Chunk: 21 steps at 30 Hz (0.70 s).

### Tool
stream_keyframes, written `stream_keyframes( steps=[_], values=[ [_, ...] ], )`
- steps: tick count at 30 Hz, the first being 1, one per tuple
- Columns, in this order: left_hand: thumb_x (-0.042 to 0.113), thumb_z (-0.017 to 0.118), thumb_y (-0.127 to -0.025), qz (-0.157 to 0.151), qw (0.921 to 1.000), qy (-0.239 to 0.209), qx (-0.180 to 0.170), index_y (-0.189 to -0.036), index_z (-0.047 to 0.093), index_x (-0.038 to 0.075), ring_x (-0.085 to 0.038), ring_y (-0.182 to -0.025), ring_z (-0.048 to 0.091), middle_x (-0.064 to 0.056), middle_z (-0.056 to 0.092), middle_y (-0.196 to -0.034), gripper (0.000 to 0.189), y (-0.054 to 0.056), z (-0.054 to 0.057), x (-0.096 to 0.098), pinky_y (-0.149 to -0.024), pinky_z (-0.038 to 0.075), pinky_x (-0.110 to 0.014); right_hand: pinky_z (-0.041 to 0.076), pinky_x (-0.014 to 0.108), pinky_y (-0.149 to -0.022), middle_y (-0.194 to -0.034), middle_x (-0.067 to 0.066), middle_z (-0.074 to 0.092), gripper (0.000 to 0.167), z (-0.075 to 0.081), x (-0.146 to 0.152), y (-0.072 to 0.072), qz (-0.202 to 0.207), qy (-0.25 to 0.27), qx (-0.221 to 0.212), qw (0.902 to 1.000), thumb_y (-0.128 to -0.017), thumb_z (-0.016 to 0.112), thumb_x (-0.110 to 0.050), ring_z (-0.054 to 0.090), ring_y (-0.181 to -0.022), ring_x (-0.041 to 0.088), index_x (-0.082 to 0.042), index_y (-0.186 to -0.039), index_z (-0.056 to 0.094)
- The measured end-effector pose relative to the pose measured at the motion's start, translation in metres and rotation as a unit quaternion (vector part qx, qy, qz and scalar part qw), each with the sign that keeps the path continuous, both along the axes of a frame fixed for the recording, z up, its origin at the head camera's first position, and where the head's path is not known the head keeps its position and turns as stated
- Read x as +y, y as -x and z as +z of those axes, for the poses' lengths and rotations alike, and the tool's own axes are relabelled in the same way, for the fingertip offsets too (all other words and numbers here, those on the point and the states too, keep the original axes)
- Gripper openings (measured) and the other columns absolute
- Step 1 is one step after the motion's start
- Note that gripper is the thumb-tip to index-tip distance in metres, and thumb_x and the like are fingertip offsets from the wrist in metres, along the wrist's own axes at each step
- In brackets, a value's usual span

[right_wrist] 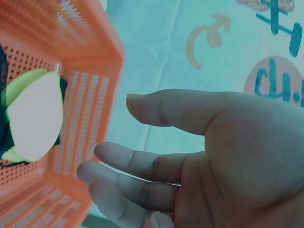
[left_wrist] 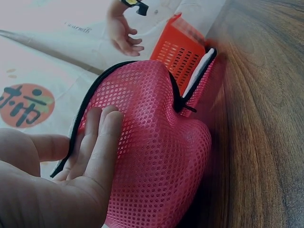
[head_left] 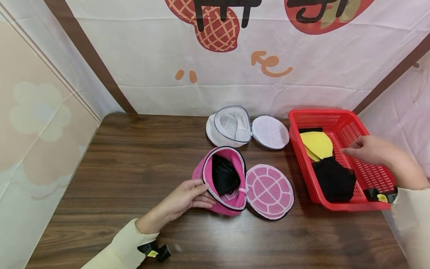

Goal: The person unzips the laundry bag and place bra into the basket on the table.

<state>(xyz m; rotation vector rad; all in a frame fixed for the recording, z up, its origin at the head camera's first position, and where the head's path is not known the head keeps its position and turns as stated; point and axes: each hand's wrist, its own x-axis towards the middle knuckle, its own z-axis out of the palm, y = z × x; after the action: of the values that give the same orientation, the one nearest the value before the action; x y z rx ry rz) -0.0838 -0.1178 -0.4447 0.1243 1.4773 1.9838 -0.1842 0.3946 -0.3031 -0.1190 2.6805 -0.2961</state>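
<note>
A pink mesh laundry bag (head_left: 200,172) with a dark zip edge stands on the table, its round lid (head_left: 270,191) folded out to the right. My left hand (head_left: 188,198) pinches the bag's near-left rim, with fingers along the mesh outside, as the left wrist view (left_wrist: 71,175) also shows. Inside the bag lies a black cloth item (head_left: 223,175). My right hand (head_left: 371,150) hovers over the right side of a red plastic basket (head_left: 373,177), fingers relaxed and holding nothing. In the basket are a yellow cup-shaped cloth item (head_left: 317,145) and a folded black cloth item (head_left: 334,179).
Behind the pink bag stands a white mesh laundry bag (head_left: 221,136), its round lid (head_left: 270,132) laid open to the right, near the basket. A printed cloth backdrop (head_left: 151,56) hangs along the back of the wooden table (head_left: 134,168).
</note>
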Motion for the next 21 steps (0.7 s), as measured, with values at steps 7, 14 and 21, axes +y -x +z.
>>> stream_keyframes(
  steps=[7, 14, 21],
  values=[
    [0.015, 0.045, -0.11, -0.001, 1.0, 0.001, 0.004, -0.115, 0.057, -0.006, -0.021, -0.091, 0.074, -0.016, 0.074, -0.099, 0.025, 0.0, -0.002, 0.0, -0.088, 0.062, -0.038, 0.048, 0.033, -0.058, -0.08, 0.004, 0.063, 0.04, 0.004, -0.029, -0.005, 0.019, 0.0, 0.019, 0.9996, -0.096, 0.069, -0.038, 0.055, -0.075, 0.024, 0.003, -0.1, 0.069],
    [0.015, 0.045, -0.11, 0.0, 1.0, 0.001, 0.002, -0.11, 0.058, -0.002, -0.021, -0.09, 0.074, -0.015, 0.074, -0.098, 0.022, -0.001, -0.003, 0.0, -0.087, 0.062, -0.038, 0.051, 0.033, -0.057, -0.082, 0.002, 0.064, 0.04, 0.004, -0.059, -0.011, 0.033, 0.039, 0.018, 0.9985, -0.094, 0.072, -0.035, 0.056, -0.068, 0.019, 0.003, -0.107, 0.07],
    [0.015, 0.045, -0.11, -0.003, 1.0, 0.002, 0.001, -0.103, 0.059, 0.002, -0.021, -0.09, 0.074, -0.017, 0.074, -0.099, 0.02, 0.0, -0.004, 0.001, -0.086, 0.062, -0.039, 0.053, 0.034, -0.054, -0.085, 0.002, 0.066, 0.038, 0.003, -0.085, -0.013, 0.049, 0.049, 0.02, 0.9974, -0.092, 0.074, -0.035, 0.057, -0.068, 0.02, -0.001, -0.107, 0.071]
  ],
)
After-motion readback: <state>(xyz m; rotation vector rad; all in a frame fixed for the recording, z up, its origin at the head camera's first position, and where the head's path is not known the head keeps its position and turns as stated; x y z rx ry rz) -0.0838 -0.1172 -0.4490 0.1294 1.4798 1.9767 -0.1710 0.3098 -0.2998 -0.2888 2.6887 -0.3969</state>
